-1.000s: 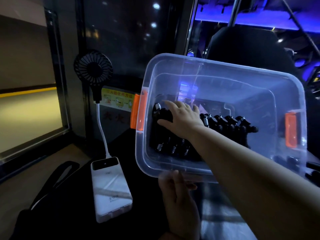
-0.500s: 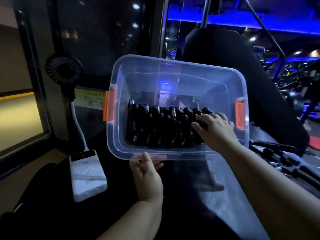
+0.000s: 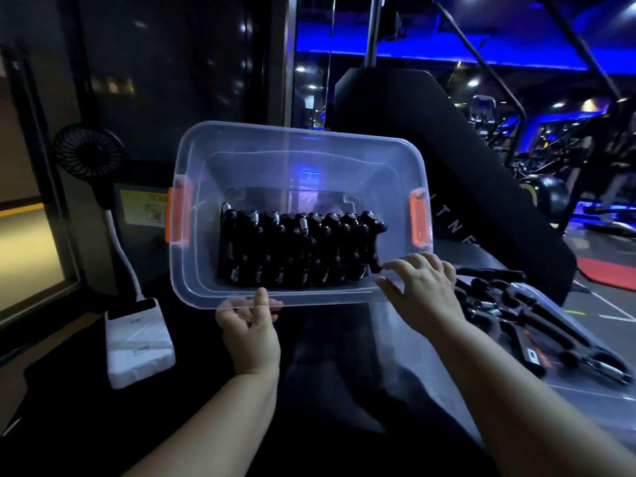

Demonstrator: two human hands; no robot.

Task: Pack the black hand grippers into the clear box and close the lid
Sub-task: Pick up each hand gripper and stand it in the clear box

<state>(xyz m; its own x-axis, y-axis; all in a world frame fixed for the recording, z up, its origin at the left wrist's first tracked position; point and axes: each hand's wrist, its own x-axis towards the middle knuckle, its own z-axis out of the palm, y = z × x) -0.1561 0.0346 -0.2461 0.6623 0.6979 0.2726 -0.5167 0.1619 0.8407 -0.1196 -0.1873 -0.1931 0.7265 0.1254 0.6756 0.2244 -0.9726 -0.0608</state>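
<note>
The clear box [image 3: 309, 146] with orange latches is tilted toward me, its open top facing the camera. Several black hand grippers [image 3: 296, 249] with steel springs stand packed in a row inside it. My left hand [image 3: 249, 325] grips the near rim of the box from below, thumb on top. At the box's near right corner my right hand [image 3: 421, 280] hovers outside the box with loosely curled fingers, holding nothing. More black hand grippers [image 3: 537, 318] lie on a clear sheet, maybe the lid [image 3: 585, 390], at the right.
A white power bank [image 3: 137, 342] lies at the left, with a small black fan [image 3: 87, 156] on a white stalk plugged into it. A large black padded bench back [image 3: 430, 139] rises behind the box. Gym machines stand in blue light at the right.
My right hand has left the grippers inside the box and now sits at the near right corner, outside it. The box has shifted left in view and leveled somewhat.
</note>
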